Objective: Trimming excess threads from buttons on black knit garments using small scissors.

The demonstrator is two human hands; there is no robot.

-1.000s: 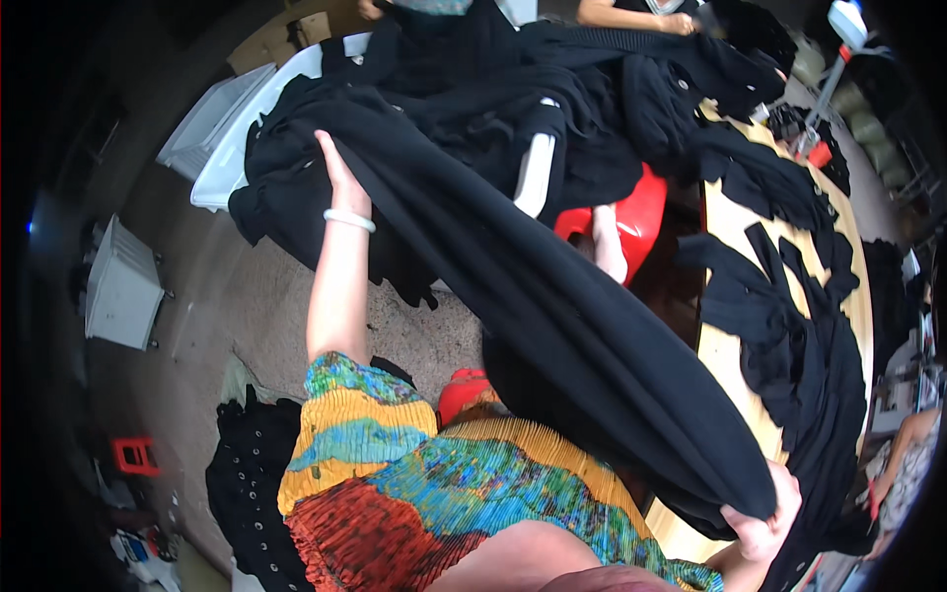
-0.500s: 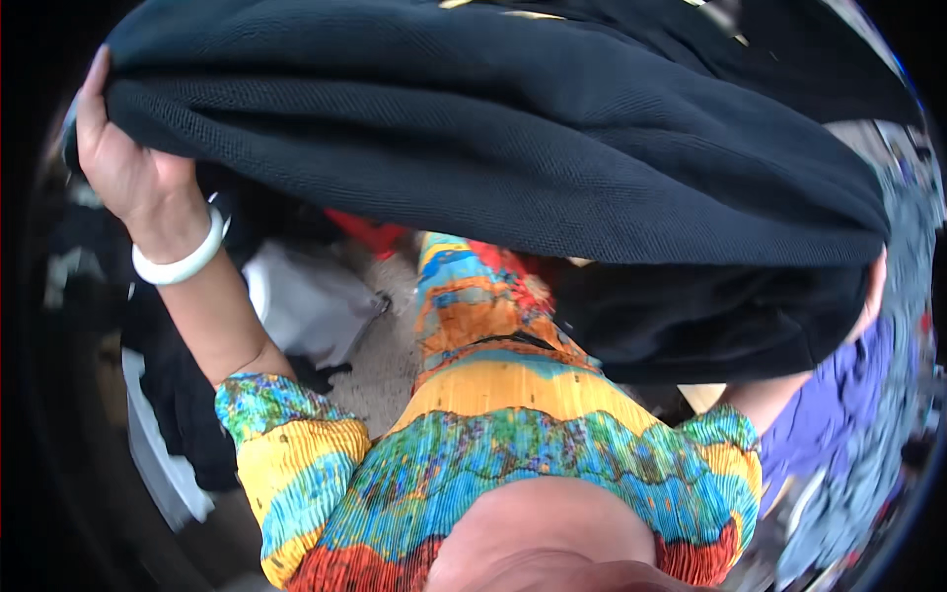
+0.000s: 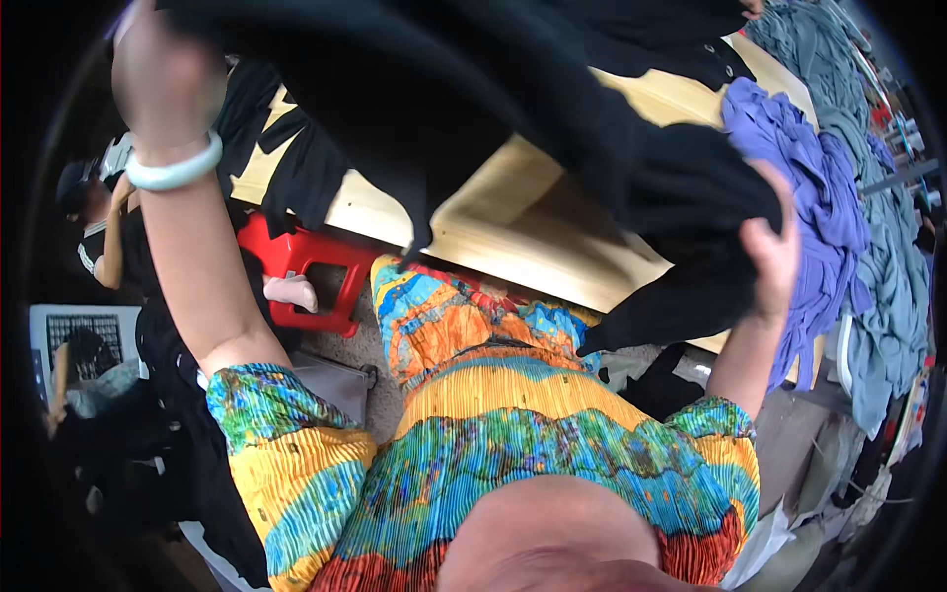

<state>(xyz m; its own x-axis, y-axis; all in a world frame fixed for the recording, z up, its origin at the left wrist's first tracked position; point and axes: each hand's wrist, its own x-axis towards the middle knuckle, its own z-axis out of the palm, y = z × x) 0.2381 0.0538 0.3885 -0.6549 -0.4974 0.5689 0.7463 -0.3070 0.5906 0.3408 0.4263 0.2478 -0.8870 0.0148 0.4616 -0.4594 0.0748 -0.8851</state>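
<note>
Both hands grip one large black knit fabric piece [image 3: 473, 109] above the wooden surface [image 3: 513, 227]: left hand [image 3: 163, 79] raised high at one edge, right hand [image 3: 774, 252] clutching the other end.

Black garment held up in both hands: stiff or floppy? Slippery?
Likely floppy: the black garment sags between the left hand and right hand, ends hanging. Probably light, since it is held overhead. Looks matte, so probably not slippery.
</note>
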